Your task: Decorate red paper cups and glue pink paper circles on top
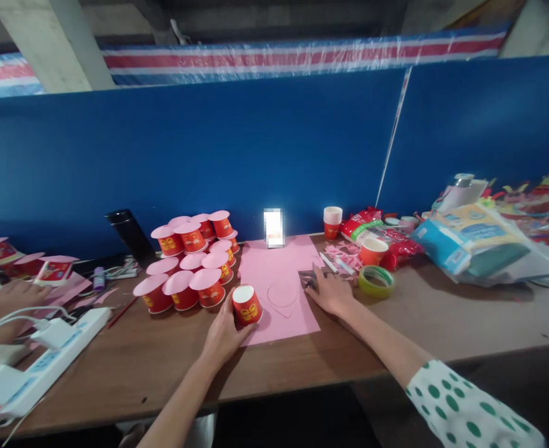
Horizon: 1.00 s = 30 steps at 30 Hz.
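My left hand [225,330] is closed around a red paper cup [247,310] with gold print, its white end up, at the left edge of a pink paper sheet [274,261]. A rounded outline with a pointed lower end is drawn on that sheet. My right hand [332,292] rests at the sheet's right edge, fingers curled on a small dark object that they mostly hide. To the left stand several red cups [207,294] topped with pink paper discs, some stacked on others. Loose pink paper scraps [344,256] lie beyond my right hand.
Right of the sheet are a roll of tape [375,282], a single cup [373,252], a cup stack [332,223], red packets and a plastic bag [484,242]. A bright phone screen [274,228] stands behind. Leftward are a black bottle [132,236], a power strip [50,361] and another person's hand [13,308].
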Each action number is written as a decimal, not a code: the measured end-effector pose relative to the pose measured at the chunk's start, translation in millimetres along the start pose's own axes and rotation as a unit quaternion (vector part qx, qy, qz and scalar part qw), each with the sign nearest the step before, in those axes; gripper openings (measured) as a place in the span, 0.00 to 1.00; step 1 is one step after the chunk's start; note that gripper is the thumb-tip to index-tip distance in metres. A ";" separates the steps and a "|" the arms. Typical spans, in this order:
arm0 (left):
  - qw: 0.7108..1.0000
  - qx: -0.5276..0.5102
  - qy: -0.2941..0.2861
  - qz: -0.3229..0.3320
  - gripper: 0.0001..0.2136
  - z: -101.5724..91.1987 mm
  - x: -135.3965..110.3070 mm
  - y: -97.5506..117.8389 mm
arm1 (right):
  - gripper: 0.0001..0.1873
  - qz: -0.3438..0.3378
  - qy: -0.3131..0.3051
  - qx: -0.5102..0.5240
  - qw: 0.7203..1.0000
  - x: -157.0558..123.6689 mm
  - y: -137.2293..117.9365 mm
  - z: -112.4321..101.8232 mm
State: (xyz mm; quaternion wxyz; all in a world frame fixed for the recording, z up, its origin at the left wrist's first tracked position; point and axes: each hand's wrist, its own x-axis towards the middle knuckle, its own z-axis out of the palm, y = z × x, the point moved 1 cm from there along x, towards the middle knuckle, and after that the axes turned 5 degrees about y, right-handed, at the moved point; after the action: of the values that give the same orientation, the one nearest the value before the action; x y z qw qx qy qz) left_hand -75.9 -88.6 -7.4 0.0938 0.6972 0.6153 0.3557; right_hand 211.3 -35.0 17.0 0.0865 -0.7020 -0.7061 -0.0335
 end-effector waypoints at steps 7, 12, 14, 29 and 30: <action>1.000 0.002 0.003 -0.001 0.41 0.9 0.1 -0.2 | 0.24 -0.050 -0.023 0.001 0.998 -18.0 29.8 -13.9; 1.000 0.000 0.000 0.004 0.41 -0.2 0.5 1.2 | 0.17 -0.057 -0.021 0.004 0.998 -27.1 36.2 -20.6; 1.000 0.003 0.001 0.003 0.40 -0.2 0.5 1.1 | 0.15 -0.057 -0.018 0.005 0.998 -27.2 36.4 -20.0; 1.000 0.015 -0.004 -0.012 0.40 1.2 0.9 -1.9 | 0.15 -0.016 0.002 -0.015 1.000 46.7 44.3 -13.5; 1.000 0.013 -0.002 -0.007 0.40 1.9 0.6 -3.2 | 0.16 -0.006 -0.004 -0.020 1.000 54.5 43.8 -10.2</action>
State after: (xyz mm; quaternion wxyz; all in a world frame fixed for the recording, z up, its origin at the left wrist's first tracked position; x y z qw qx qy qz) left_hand -77.2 -86.7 -10.3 0.0877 0.6949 0.6244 0.3457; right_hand 255.7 17.6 33.1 0.0691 -0.6993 -0.7100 -0.0450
